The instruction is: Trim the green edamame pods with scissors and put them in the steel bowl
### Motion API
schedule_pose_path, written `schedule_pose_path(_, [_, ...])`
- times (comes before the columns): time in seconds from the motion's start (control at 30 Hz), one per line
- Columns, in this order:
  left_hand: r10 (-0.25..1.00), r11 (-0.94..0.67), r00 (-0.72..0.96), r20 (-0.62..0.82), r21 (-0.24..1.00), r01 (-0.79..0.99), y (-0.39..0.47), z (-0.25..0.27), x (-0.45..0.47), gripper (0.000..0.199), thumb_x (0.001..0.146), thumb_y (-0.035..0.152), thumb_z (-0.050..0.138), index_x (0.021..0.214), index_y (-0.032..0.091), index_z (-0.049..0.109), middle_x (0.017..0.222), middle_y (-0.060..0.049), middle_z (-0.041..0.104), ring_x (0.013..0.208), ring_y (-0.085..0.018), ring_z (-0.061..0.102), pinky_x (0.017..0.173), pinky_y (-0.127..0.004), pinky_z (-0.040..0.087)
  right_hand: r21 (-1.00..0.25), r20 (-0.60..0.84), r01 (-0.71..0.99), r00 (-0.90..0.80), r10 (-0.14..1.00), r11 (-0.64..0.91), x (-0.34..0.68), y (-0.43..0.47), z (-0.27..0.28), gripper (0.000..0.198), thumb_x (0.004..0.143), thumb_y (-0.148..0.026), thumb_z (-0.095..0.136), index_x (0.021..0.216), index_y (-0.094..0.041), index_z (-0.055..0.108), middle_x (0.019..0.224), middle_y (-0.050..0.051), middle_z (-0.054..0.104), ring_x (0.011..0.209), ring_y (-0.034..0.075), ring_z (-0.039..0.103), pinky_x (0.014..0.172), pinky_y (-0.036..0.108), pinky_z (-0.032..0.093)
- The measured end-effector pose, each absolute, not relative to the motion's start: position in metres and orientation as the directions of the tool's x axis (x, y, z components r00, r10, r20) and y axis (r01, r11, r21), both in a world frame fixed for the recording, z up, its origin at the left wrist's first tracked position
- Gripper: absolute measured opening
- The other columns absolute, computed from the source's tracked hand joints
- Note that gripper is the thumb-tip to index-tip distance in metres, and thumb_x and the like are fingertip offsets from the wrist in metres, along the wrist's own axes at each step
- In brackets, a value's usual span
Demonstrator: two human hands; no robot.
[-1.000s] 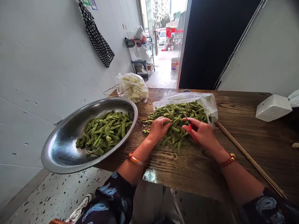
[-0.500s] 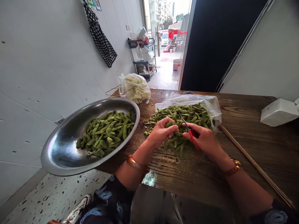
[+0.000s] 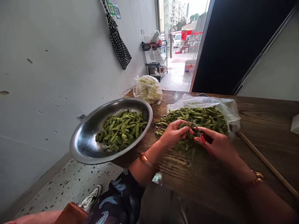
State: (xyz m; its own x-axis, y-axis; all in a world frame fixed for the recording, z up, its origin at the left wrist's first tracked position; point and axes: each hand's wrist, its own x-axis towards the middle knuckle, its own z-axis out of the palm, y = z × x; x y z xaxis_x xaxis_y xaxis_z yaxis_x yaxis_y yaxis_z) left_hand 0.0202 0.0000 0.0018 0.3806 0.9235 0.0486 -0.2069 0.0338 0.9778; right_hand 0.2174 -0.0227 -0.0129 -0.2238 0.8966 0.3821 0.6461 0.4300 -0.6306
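Note:
My left hand [image 3: 175,133] is closed on an edamame pod [image 3: 182,125], pinched between thumb and fingers. Close beside it, my right hand [image 3: 217,141] grips a pair of red-handled scissors [image 3: 203,139], their blades angled up toward the pod. Whether the blades touch the pod I cannot tell. Behind and below both hands lies a heap of edamame pods [image 3: 207,116], spilling from a clear plastic bag [image 3: 230,107]. Left of my hands, a wide steel basin [image 3: 84,137] holds a pile of loose edamame pods [image 3: 123,129].
A bag of pale cauliflower [image 3: 149,88] sits at the table's far left corner, with thin sticks poking out. A wooden stick [image 3: 266,160] lies along the right of the wooden table [image 3: 257,115]. A white object [image 3: 295,124] is at the right edge. Beyond stands a shelf cart [image 3: 155,59].
The view has swung left, so everything sits further right in the picture. Both hands stay close together over the heap, still holding the pod and the scissors.

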Motion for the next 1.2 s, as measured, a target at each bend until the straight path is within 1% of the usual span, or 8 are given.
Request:
schedule_pose_path(0.2, [0.900, -0.009, 0.429, 0.072, 0.989, -0.148, -0.002, 0.009, 0.021, 0.035, 0.081, 0.045, 0.064, 0.093, 0.013, 0.058, 0.075, -0.003, 0.065, 0.048, -0.003, 0.040, 0.044, -0.019, 0.024, -0.639, 0.362, 0.633, -0.254, 0.897, 0.437, 0.217, -0.021, -0.008, 0.048, 0.081, -0.049, 0.063, 0.116, -0.017, 0.066, 0.081, 0.004, 0.069, 0.064, 0.016, 0.059, 0.062, 0.028, 0.050])
schedule_pose_path(0.33, [0.896, -0.043, 0.437, 0.074, 0.996, -0.081, -0.004, 0.012, 0.022, 0.035, 0.081, 0.045, 0.064, 0.090, 0.012, 0.060, 0.071, -0.002, 0.064, 0.048, -0.004, 0.040, 0.044, -0.019, 0.026, -0.644, 0.379, 0.590, -0.306, 0.873, 0.487, 0.215, -0.021, -0.009, 0.046, 0.080, -0.046, 0.065, 0.116, -0.018, 0.065, 0.088, 0.005, 0.069, 0.067, 0.016, 0.059, 0.063, 0.028, 0.050])
schedule_pose_path(0.5, [0.889, -0.025, 0.454, 0.059, 0.997, -0.080, -0.006, 0.011, 0.025, 0.035, 0.079, 0.045, 0.066, 0.090, 0.012, 0.062, 0.069, -0.002, 0.063, 0.050, -0.005, 0.042, 0.047, -0.019, 0.030, -0.648, 0.392, 0.572, -0.316, 0.864, 0.503, 0.213, -0.022, -0.010, 0.044, 0.080, -0.043, 0.065, 0.117, -0.019, 0.065, 0.099, 0.008, 0.070, 0.081, 0.020, 0.064, 0.071, 0.031, 0.052])
schedule_pose_path(0.77, [0.904, -0.020, 0.425, 0.034, 0.999, -0.037, -0.007, 0.012, 0.026, 0.032, 0.078, 0.041, 0.067, 0.089, 0.012, 0.062, 0.068, 0.000, 0.061, 0.048, -0.004, 0.042, 0.045, -0.017, 0.030, -0.623, 0.399, 0.597, -0.312, 0.862, 0.505, 0.210, -0.024, -0.007, 0.039, 0.083, -0.044, 0.061, 0.112, -0.019, 0.067, 0.080, 0.005, 0.069, 0.063, 0.016, 0.058, 0.062, 0.028, 0.048])
schedule_pose_path(0.93, [0.911, -0.055, 0.410, 0.036, 0.998, 0.033, -0.005, 0.012, 0.025, 0.029, 0.077, 0.038, 0.068, 0.088, 0.011, 0.064, 0.067, -0.001, 0.062, 0.047, -0.004, 0.042, 0.044, -0.017, 0.030, -0.626, 0.362, 0.604, -0.336, 0.870, 0.494, 0.211, -0.021, -0.009, 0.036, 0.084, -0.044, 0.061, 0.108, -0.018, 0.069, 0.078, 0.003, 0.069, 0.062, 0.015, 0.057, 0.062, 0.027, 0.045])
schedule_pose_path(1.03, [0.925, 0.007, 0.379, 0.014, 0.999, -0.054, -0.001, 0.008, 0.023, 0.028, 0.076, 0.036, 0.069, 0.086, 0.011, 0.062, 0.071, -0.002, 0.064, 0.048, -0.003, 0.043, 0.044, -0.016, 0.030, -0.649, 0.321, 0.605, -0.333, 0.886, 0.463, 0.212, -0.020, -0.009, 0.037, 0.084, -0.046, 0.061, 0.107, -0.018, 0.070, 0.070, 0.001, 0.066, 0.059, 0.014, 0.055, 0.059, 0.026, 0.044])
schedule_pose_path(1.13, [0.966, 0.093, 0.258, -0.021, 0.958, -0.270, 0.005, 0.004, 0.019, 0.029, 0.070, 0.032, 0.076, 0.084, 0.012, 0.060, 0.072, 0.000, 0.061, 0.048, -0.002, 0.042, 0.042, -0.015, 0.027, -0.685, 0.311, 0.606, -0.258, 0.915, 0.404, 0.214, -0.020, -0.006, 0.045, 0.083, -0.050, 0.060, 0.110, -0.016, 0.070, 0.064, 0.000, 0.063, 0.057, 0.014, 0.053, 0.056, 0.025, 0.043])
schedule_pose_path(1.2, [0.981, 0.106, 0.192, -0.029, 0.907, -0.407, 0.008, 0.003, 0.017, 0.031, 0.065, 0.029, 0.080, 0.082, 0.012, 0.060, 0.070, 0.002, 0.057, 0.049, -0.002, 0.042, 0.041, -0.015, 0.025, -0.707, 0.309, 0.598, -0.219, 0.925, 0.378, 0.215, -0.020, -0.004, 0.049, 0.083, -0.053, 0.059, 0.112, -0.014, 0.069, 0.063, 0.000, 0.062, 0.056, 0.013, 0.051, 0.055, 0.024, 0.042])
